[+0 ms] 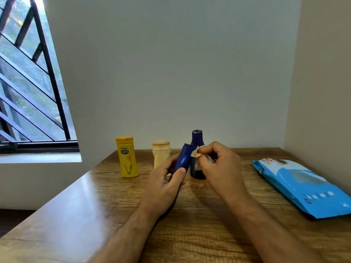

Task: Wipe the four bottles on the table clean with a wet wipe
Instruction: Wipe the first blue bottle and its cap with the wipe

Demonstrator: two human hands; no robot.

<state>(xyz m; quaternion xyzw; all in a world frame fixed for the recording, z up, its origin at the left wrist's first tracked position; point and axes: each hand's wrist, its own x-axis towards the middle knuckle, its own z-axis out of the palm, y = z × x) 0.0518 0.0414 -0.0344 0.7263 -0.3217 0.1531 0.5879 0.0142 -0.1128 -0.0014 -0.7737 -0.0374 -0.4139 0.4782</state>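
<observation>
1. Both forearms reach over the wooden tabletop [76,215].
2. Left hand [163,184]: its grip is curled round a small blue bottle [183,161], tilted, off the surface.
3. Right hand [220,166]: its grip pinches a wet wipe [196,153] against that bottle's top.
4. Behind stand a tall blue bottle [197,138], a cream bottle [161,154] and a yellow bottle [126,157].
5. Wipes pack [303,186] lies at right.

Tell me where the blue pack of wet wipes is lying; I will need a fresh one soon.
In the head view, the blue plastic pack of wet wipes lies flat at the right edge of the wooden table, beside the right wall and right of the right hand.
</observation>
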